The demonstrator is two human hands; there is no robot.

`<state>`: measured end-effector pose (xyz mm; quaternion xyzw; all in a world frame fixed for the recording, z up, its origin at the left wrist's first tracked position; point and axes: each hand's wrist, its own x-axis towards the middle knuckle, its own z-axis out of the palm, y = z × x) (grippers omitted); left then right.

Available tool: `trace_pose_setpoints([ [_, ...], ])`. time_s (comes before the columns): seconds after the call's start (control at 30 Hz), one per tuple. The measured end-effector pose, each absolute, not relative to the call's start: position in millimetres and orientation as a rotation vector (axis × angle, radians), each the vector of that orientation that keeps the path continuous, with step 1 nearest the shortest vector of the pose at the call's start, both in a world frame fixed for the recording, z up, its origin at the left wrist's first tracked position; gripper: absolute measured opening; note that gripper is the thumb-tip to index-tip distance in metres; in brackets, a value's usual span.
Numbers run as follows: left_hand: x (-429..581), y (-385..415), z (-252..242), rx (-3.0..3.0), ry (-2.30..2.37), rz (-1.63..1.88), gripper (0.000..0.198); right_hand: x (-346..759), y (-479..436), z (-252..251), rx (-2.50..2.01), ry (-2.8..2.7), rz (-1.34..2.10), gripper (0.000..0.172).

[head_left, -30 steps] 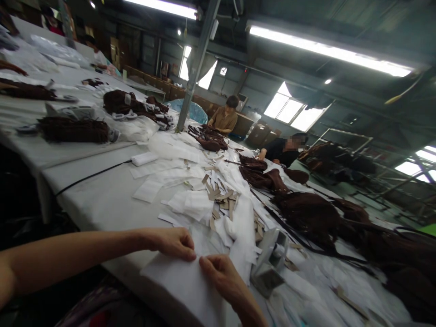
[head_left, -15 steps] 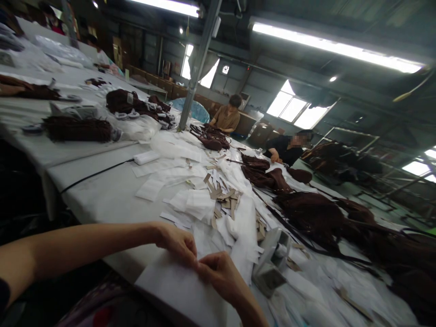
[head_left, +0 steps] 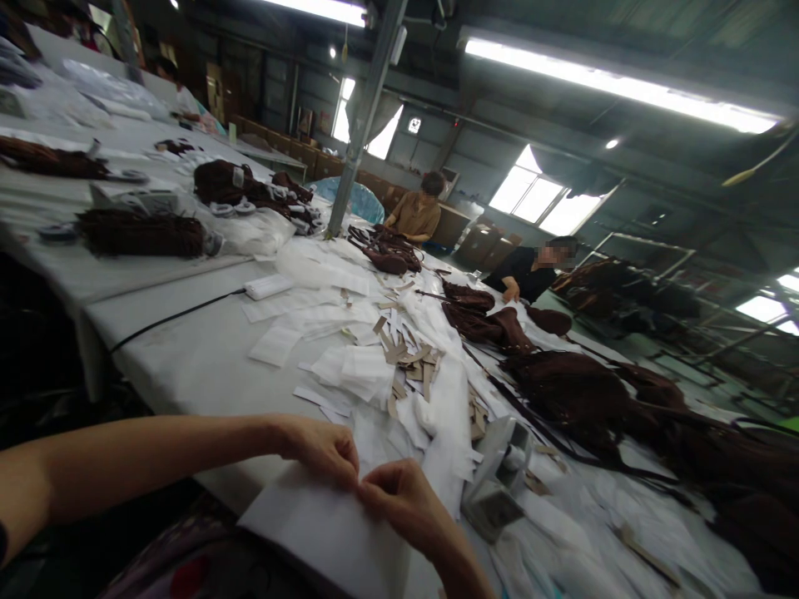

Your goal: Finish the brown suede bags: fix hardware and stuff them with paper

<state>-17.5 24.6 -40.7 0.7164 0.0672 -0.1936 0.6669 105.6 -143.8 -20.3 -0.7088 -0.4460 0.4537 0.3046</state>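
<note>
Both my hands are closed in a pinch, fingertips almost meeting over the far edge of a white sheet (head_left: 325, 532) at the table's near edge. My left hand (head_left: 321, 449) grips it from the left, thumb and forefinger pressed together. From the right, my right hand (head_left: 403, 503) pinches the same edge. Whether something small is also between the fingertips is hidden. The sheet slopes down toward me. To the right of my right hand stands a grey tape dispenser (head_left: 496, 487).
Beyond my hands lie white foam sheets (head_left: 362, 374) and a heap of tan card strips (head_left: 412, 362). Dark brown bags (head_left: 568, 391) with straps line the right side. A metal post (head_left: 368, 116) rises from the table. Two people work across it; a black cable (head_left: 175, 319) runs at left.
My hands keep nearly the same pinch, with the white sheet shifted slightly left. Across the table, the hand of the person in black has moved a little to the right.
</note>
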Motion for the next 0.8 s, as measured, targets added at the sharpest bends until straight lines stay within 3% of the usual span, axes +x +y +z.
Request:
trace_pose_setpoints([
  [0.17,-20.6,15.6,-35.7,1.528,0.197,-0.36,0.016,92.1,-144.1,-17.3,-1.948,-1.297,0.989,0.024],
  [0.3,-21.2,5.0,-38.0,1.382,0.316,-0.283,0.027,82.1,-146.4,-21.5,-2.006,-1.53,0.424,0.015],
  [0.43,-19.2,-5.7,-50.6,1.23,0.492,-0.23,0.014,68.4,-149.1,-28.6,-1.741,-1.87,-0.321,0.019],
  [0.5,-18.8,-2.0,-56.7,1.196,0.55,-0.177,0.01,64.1,-150.9,-29.2,-1.622,-1.965,-0.516,0.024],
  [0.57,-19.2,12.3,-58.2,1.239,0.575,-0.08,0.014,67.6,-154.6,-26.2,-1.64,-1.895,-0.416,0.023],
  [0.67,-19.3,48.6,-48.9,1.353,0.616,0.147,0.026,90.9,-164.3,-13.7,-1.807,-1.287,-0.078,0.019],
  [0.8,-11.6,82.2,-27.1,1.449,0.65,0.537,0.032,124.9,-171.7,6.2,-1.746,-0.483,0.167,0.037],
])
